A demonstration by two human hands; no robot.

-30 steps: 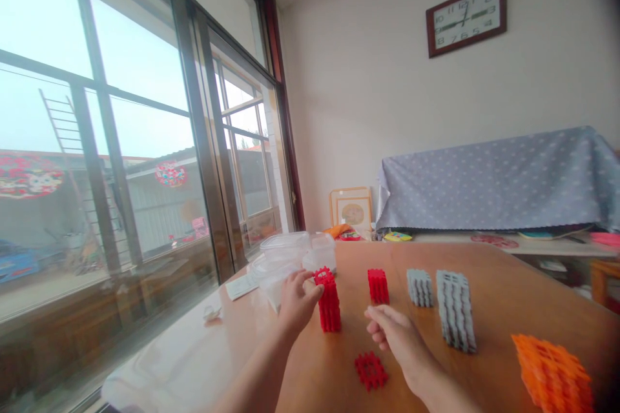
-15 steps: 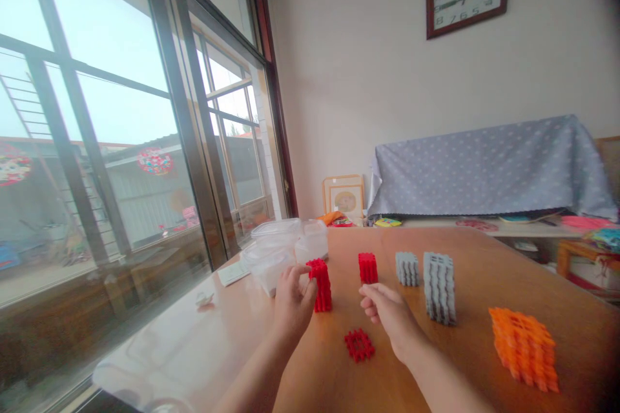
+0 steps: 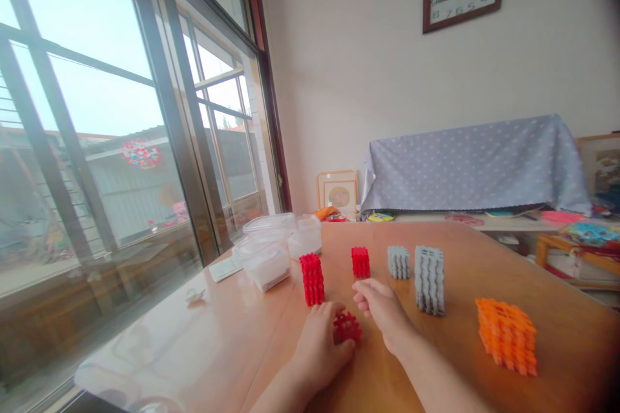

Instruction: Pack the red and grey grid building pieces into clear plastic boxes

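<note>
Away from the tall red stack (image 3: 312, 281), where it touched the top half a second earlier, the left hand (image 3: 320, 342) has come down to the flat red piece (image 3: 353, 328) on the near part of the tabletop (image 3: 271, 348). Its grip straddles that piece, fingers at the far edge and thumb at the near one, set apart by the piece's breadth; I cannot tell whether they are clamped on it or whether it is lifted. The right hand (image 3: 385, 313) stays above the tabletop with thumb and fingertips together, nearest in view to the short red stack (image 3: 361, 262); whether its grip holds something small I cannot tell.

The tall red stack stands upright just beyond the left hand. Right of the short red stack stand a short grey stack (image 3: 398, 262) and a tall grey stack (image 3: 429, 281), with an orange stack (image 3: 507, 335) nearer and farther right. Clear plastic boxes (image 3: 264, 264) sit at the left, beside a pale card (image 3: 225, 270).
</note>
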